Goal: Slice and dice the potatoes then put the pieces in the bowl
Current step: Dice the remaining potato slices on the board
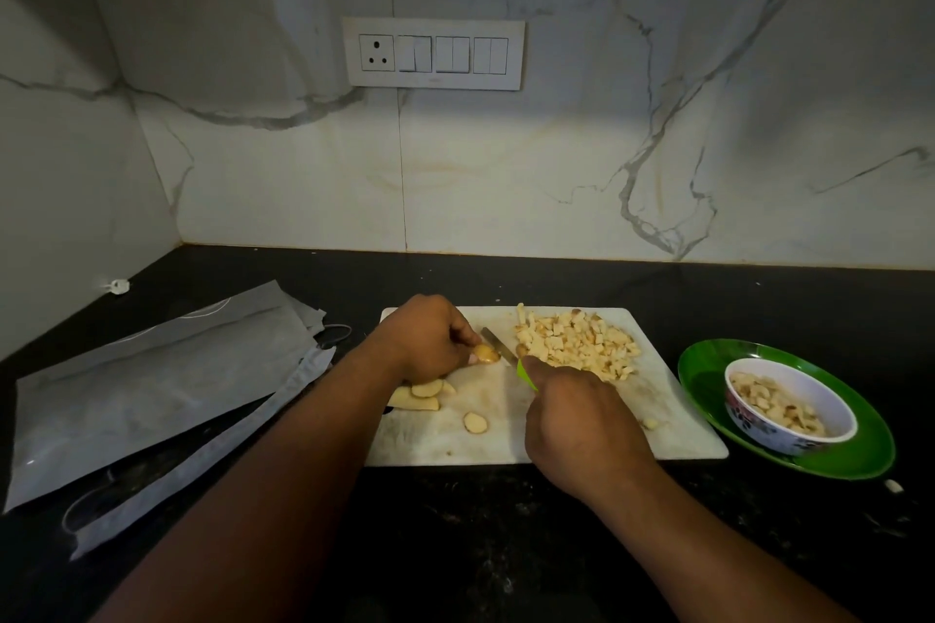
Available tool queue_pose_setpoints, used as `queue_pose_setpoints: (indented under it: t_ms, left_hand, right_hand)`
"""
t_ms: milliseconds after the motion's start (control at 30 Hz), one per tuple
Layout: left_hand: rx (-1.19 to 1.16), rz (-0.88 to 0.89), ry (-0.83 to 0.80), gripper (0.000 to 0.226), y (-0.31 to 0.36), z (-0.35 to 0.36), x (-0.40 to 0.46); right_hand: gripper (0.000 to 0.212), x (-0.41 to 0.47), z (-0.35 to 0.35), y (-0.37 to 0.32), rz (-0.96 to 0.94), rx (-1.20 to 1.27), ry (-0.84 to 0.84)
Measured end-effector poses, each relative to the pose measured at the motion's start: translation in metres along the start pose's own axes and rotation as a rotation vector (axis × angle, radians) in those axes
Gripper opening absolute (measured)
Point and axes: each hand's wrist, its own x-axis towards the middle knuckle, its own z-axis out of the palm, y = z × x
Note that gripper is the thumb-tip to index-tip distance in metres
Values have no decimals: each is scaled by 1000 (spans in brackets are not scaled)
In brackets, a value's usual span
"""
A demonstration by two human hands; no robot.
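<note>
Left grip (pixel 430 344) pinched a small tan potato end (pixel 486 353); right grip (pixel 582 420) clasped the green-handled knife (pixel 501 348), blade against it.

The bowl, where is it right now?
In the head view the bowl stands on a green plate at the right, just beyond the cutting board's right edge, with some potato pieces already inside.

head-worn view, facing forward and down

Wall: white marble (pixel 556 157), grey veins, meeting in a corner at left
Switchboard (pixel 433 53): white, socket and switches
Counter (pixel 506 536): black, speckled
Light: dim
</note>
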Motion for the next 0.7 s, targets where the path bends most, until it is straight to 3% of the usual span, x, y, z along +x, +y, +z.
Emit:
queue_pose_setpoints:
  t_ms: [333, 433, 700]
  left_hand:
    - [117, -70, 38, 14, 13, 8, 6]
    - [76, -38, 25, 25, 14, 7, 4]
    - [-48, 6, 38, 22, 12, 9, 4]
  right_hand:
    - [63, -23, -12, -2, -40, -206, -7]
    - [63, -22, -11, -2, -16, -203, 2]
    - [62, -13, -7, -4, 3, -155, 22]
